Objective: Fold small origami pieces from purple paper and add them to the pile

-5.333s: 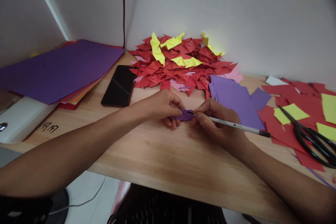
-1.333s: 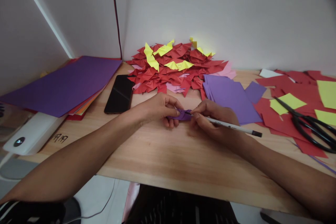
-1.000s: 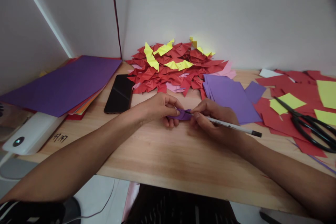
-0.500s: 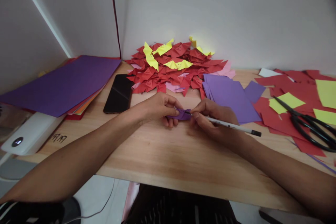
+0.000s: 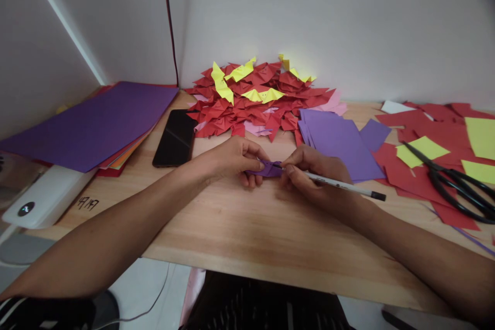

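Observation:
A small folded purple paper figure point(image 5: 267, 168) rests on the wooden desk point(image 5: 247, 232), pinched at its left side by my left hand point(image 5: 232, 157). My right hand point(image 5: 315, 175) grips a white pen point(image 5: 340, 184) with a black cap end, its tip touching the purple figure. Both hands sit in the middle of the desk, just in front of a heap of folded red and yellow paper figures point(image 5: 259, 95).
A black phone point(image 5: 175, 136) lies left of the heap. A stack of large coloured sheets, purple on top point(image 5: 93, 124), fills the far left above a white device point(image 5: 42, 198). Purple squares point(image 5: 336, 139), red and yellow cut paper point(image 5: 436, 139) and black scissors point(image 5: 456, 183) lie right.
Since 5.3 s ago the view has tilted slightly, shifting everything lower in the frame. The hands, pen and purple figure keep nearly the same pose over the last second.

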`<state>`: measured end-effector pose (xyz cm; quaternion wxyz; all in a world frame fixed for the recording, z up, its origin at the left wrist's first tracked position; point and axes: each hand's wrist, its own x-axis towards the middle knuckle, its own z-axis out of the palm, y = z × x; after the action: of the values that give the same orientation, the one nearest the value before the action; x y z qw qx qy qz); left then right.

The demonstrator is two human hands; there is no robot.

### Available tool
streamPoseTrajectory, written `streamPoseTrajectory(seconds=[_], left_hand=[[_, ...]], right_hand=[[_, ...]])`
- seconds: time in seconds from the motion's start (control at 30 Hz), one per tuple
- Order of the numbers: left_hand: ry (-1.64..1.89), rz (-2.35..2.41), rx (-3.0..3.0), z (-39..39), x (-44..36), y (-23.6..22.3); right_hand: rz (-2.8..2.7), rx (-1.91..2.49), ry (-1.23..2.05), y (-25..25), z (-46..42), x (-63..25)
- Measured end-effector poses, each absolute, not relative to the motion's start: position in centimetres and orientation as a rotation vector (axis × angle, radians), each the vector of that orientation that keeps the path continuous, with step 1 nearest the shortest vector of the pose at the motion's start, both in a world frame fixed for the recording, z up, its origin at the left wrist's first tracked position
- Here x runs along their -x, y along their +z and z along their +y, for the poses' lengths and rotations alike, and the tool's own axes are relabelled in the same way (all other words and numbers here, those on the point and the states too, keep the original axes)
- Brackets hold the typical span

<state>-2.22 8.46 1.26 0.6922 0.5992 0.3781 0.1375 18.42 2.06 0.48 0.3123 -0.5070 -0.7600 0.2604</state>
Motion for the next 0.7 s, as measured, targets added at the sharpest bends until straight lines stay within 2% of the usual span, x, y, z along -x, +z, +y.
streamPoseTrajectory(seconds=[0.7], left_hand=[[0.291,0.856,-1.338,8.44,2.22,1.45]], right_hand=[[-1.983,1.335,0.713,0.43,2.1,-18.48]])
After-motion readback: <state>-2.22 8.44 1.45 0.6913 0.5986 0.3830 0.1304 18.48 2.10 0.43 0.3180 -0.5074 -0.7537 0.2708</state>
